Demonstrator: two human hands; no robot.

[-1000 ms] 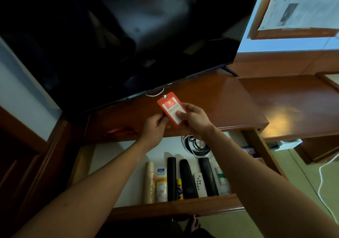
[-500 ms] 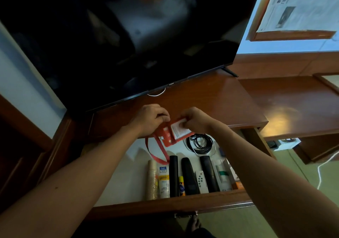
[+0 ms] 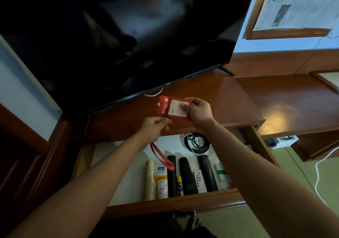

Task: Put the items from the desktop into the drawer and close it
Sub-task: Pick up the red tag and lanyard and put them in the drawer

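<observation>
Red card holder (image 3: 174, 108): sitting at centre frame, above the wooden desktop (image 3: 229, 98) and just below the dark television screen (image 3: 119, 36); white label facing up. The right hand (image 3: 199, 110) is pinching its right edge, thumb lying on the label. The left hand (image 3: 156, 127), lower and to the left, is closing its fingers on the holder's lower left corner, where the red strap (image 3: 161, 157) begins. The strap is hanging down into the open drawer (image 3: 176, 203) at lower centre, its end lying over a black remote (image 3: 172, 175).

Drawer contents, left to right: stack of paper cups (image 3: 150, 180), white tube (image 3: 162, 181), remotes, small white remote (image 3: 200, 181), bottle (image 3: 221, 175); coiled black cable (image 3: 198, 142) lying behind.
</observation>
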